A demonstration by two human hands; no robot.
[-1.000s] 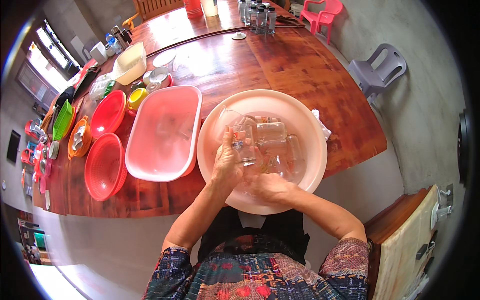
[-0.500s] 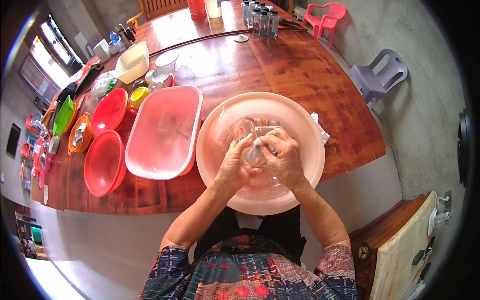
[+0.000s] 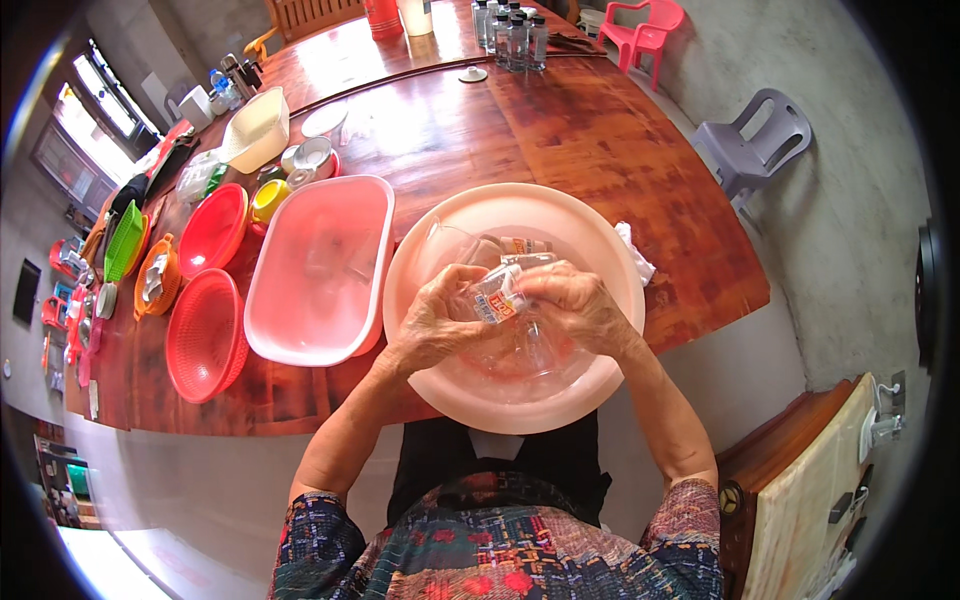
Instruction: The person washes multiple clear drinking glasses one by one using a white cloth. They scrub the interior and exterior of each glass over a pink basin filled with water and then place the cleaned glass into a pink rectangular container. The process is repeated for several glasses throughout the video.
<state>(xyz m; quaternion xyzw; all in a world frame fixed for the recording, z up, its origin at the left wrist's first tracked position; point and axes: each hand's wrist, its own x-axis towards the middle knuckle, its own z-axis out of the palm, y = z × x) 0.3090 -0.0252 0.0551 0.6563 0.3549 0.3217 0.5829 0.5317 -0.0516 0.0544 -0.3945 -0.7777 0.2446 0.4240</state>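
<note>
Over the large pale pink basin (image 3: 612, 365), my left hand (image 3: 432, 325) is wrapped round a small clear glass container (image 3: 494, 305) with a printed label. My right hand (image 3: 580, 308) pinches a wet white cloth (image 3: 514, 292) against the container's side nearest it. The fingertips are partly hidden behind the container and cloth. Inside the basin lie more clear glass pieces (image 3: 541, 348), and another labelled one (image 3: 525, 246) rests beyond my hands. Their exact shapes are hard to make out through the shine.
Left of the basin stands a pink rectangular tub (image 3: 262, 318) with clear glassware in it. Red baskets (image 3: 207, 350), an orange basket (image 3: 165, 290) and a cream basket (image 3: 232, 150) sit farther left. Several dark-capped bottles (image 3: 518, 42) stand at the far end. Crumpled white tissue (image 3: 636, 255) lies right of the basin.
The container has turned so that its label faces up towards me. My left hand has shifted left, and my right hand has moved slightly right with the cloth.
</note>
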